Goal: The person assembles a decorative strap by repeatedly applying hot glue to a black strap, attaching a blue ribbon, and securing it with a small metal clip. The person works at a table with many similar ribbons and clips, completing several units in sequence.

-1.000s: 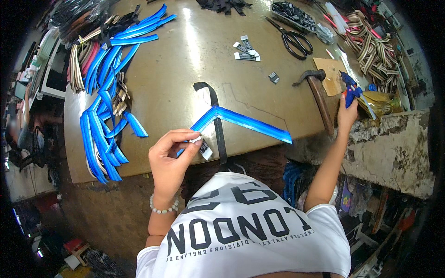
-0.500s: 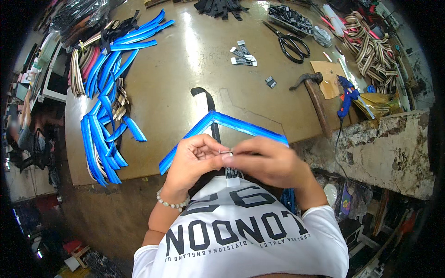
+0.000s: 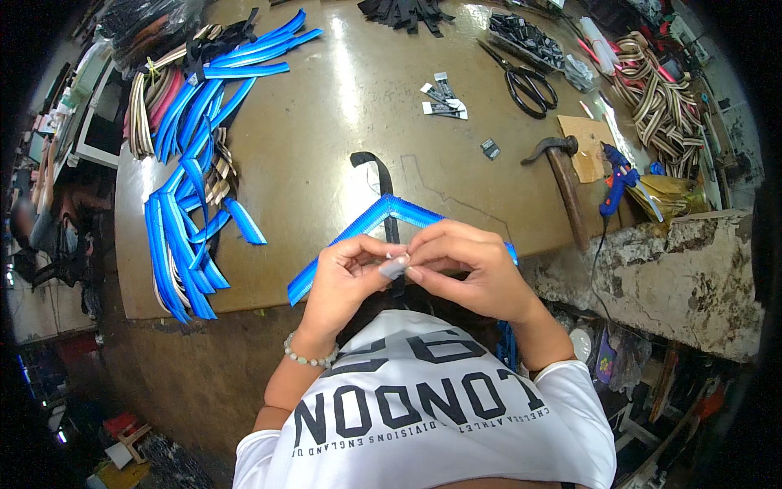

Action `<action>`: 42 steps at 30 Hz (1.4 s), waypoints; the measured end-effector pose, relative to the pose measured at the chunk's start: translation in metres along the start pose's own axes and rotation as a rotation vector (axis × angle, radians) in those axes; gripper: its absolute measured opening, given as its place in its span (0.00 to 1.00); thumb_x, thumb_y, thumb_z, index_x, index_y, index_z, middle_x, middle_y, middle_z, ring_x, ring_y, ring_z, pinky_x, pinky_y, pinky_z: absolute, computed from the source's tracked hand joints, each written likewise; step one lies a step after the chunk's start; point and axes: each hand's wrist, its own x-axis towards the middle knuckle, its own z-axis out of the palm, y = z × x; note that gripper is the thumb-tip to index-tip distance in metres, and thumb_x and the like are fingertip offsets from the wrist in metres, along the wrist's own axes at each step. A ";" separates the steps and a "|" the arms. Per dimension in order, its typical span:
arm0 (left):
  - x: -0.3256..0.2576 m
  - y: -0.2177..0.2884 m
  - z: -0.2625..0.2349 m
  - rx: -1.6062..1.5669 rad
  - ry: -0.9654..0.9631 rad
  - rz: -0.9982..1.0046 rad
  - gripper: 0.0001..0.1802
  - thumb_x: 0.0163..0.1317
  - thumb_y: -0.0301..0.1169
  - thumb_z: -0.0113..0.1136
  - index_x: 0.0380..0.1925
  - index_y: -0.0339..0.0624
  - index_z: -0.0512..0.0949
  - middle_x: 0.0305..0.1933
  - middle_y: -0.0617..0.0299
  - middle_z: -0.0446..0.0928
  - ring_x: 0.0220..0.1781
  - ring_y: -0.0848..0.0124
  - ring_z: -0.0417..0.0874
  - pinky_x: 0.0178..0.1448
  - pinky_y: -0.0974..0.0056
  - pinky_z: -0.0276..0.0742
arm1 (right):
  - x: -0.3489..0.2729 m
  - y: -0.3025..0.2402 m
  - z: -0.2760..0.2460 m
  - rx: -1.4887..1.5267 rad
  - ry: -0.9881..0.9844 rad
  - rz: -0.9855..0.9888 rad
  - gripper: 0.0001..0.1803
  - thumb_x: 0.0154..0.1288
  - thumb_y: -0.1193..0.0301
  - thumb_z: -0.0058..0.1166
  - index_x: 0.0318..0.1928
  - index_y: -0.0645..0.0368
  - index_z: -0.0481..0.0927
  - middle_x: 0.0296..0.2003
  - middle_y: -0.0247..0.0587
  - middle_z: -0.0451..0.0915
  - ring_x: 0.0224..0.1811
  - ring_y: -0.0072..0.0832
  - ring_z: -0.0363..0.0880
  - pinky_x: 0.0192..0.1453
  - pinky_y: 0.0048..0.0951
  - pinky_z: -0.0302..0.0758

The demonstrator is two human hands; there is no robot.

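Just off the table's near edge, my left hand (image 3: 346,277) and my right hand (image 3: 476,265) meet, fingertips pinched together. Between them is a small whitish-grey label (image 3: 394,267), bent over at the left thumb. Its far side is hidden by my fingers. Behind my hands lies a blue striped webbing strap (image 3: 314,273), bent into a peak. A black strap (image 3: 376,167) with a curled far end crosses under that peak and runs down behind my fingers.
Bundled blue straps (image 3: 175,244) lie left. Small labels (image 3: 444,99), black scissors (image 3: 521,81), a hammer (image 3: 564,175) and a blue glue gun (image 3: 619,179) lie right. Beyond them are striped straps (image 3: 664,106) and a tray of black pieces (image 3: 525,39).
The label hung down below my fingers before; now it is bent up between them. My right fingers have shifted against the left ones. The whole view has moved slightly.
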 end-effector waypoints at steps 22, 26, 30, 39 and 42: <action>0.006 0.010 0.009 0.141 0.228 0.165 0.10 0.62 0.24 0.69 0.40 0.28 0.83 0.34 0.59 0.84 0.32 0.79 0.82 0.37 0.75 0.80 | 0.008 0.023 0.011 0.621 0.027 0.328 0.17 0.66 0.76 0.64 0.52 0.70 0.76 0.40 0.40 0.82 0.43 0.21 0.82 0.45 0.23 0.82; 0.009 0.009 0.007 0.101 0.176 0.148 0.10 0.63 0.24 0.67 0.42 0.28 0.81 0.37 0.57 0.84 0.34 0.78 0.83 0.39 0.73 0.83 | 0.010 0.026 0.008 0.609 0.097 0.300 0.13 0.67 0.76 0.63 0.49 0.70 0.79 0.39 0.41 0.83 0.39 0.21 0.83 0.45 0.22 0.82; 0.012 0.011 0.001 0.017 0.103 0.053 0.11 0.65 0.24 0.66 0.44 0.28 0.80 0.38 0.57 0.83 0.36 0.77 0.83 0.40 0.72 0.83 | 0.012 0.022 -0.002 0.565 0.043 0.397 0.13 0.66 0.75 0.64 0.48 0.69 0.80 0.37 0.39 0.83 0.37 0.20 0.83 0.43 0.21 0.82; 0.009 0.014 0.002 0.038 0.131 0.116 0.12 0.64 0.24 0.67 0.44 0.27 0.80 0.38 0.56 0.83 0.35 0.77 0.83 0.39 0.73 0.83 | 0.017 0.017 0.006 0.555 0.075 0.257 0.15 0.65 0.75 0.65 0.48 0.71 0.80 0.35 0.39 0.84 0.38 0.20 0.83 0.44 0.20 0.82; 0.009 0.014 0.003 0.087 0.160 0.094 0.12 0.63 0.23 0.67 0.45 0.27 0.79 0.39 0.56 0.83 0.35 0.76 0.83 0.40 0.73 0.83 | 0.018 0.019 0.007 0.538 0.087 0.328 0.14 0.65 0.75 0.65 0.48 0.71 0.80 0.36 0.40 0.84 0.38 0.21 0.84 0.44 0.20 0.82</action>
